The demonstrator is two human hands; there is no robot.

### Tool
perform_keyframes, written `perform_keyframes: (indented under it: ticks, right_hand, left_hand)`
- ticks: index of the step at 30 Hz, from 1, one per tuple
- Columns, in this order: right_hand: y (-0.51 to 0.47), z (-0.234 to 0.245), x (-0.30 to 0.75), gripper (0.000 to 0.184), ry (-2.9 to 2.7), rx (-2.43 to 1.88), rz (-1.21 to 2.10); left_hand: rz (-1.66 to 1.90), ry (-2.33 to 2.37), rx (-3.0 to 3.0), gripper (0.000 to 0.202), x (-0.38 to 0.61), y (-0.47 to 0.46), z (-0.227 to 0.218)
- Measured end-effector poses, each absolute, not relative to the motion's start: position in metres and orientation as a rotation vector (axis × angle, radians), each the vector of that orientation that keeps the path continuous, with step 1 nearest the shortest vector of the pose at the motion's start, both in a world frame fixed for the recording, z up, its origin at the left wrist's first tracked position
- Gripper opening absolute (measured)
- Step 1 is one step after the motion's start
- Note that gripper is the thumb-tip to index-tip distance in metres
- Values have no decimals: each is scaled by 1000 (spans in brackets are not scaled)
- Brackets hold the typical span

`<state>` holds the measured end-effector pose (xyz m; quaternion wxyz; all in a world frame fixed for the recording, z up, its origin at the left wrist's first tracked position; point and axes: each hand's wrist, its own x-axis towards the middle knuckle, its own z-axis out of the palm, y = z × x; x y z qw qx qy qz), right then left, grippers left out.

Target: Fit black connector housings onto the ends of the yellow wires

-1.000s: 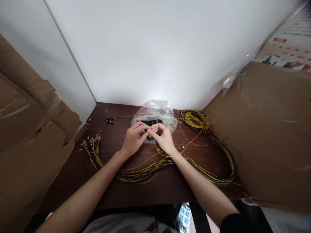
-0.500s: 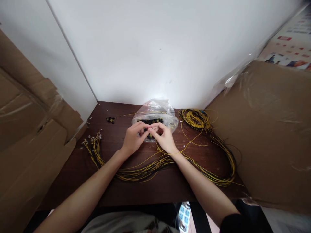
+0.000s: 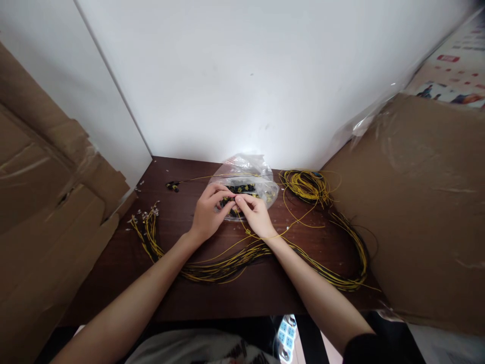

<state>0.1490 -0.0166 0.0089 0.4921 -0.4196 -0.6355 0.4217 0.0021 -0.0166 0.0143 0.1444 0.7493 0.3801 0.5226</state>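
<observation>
Wire bundle (image 3: pixel 215 273), yellow and black: long axis across the tabletop (image 3: pixel 242 303), left to right. Left end, tipped with small pale pieces, points away from the wearer and leftward; middle sags toward the near edge, passing below both forearms; right end curls back toward the wall.

Black-and-yellow connectors (image 3: pixel 173 186), small cluster, far left; thin wires lead rightward from them.

Left hand (image 3: pixel 212 212): thumb and forefinger bent inward, tips close together, before the plastic bag. Right hand (image 3: pixel 255 215): thumb and fingers bent to meet the left's tips. What lies between them is too small to tell, as is the firmness of either grip. Single yellow wire (image 3: pixel 243 224): slants down and rightward from just below the fingertips.

Plastic bag (image 3: pixel 248 163), clear: behind the hands, dark-and-yellow parts inside.

Wire coil (image 3: pixel 305 186), yellow and black: rounded, far right.

Writing: shirt (image 3: pixel 197 349), dark lettering, unreadable; printed sheet (image 3: pixel 450 83), upper right, red label and blurred lines.

Setting: torn cardboard (image 3: pixel 45 227), left; white wall (image 3: pixel 242 91), behind; dark brown wood-grain tabletop, pale scraps scattered; blue-and-white socket strip (image 3: pixel 287 336), below the near edge; cardboard panel (image 3: pixel 417 217), right.
</observation>
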Motion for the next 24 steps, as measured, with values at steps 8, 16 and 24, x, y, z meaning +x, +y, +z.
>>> perform_keyframes:
  ticks: [8,16,24]
  right_hand:
    - [-14,8,151,25,-1451,-1037,975]
    - [-13,4,152,26,-1453,-1054,991]
    - [-14,6,151,24,-1435,-1066,995]
  left_hand:
    - [1496,1170,2228,11,2,-17,13]
    - [1455,1179,2195,11,3,-16,13]
    - [1453,1186,2174,11,3,-16,12]
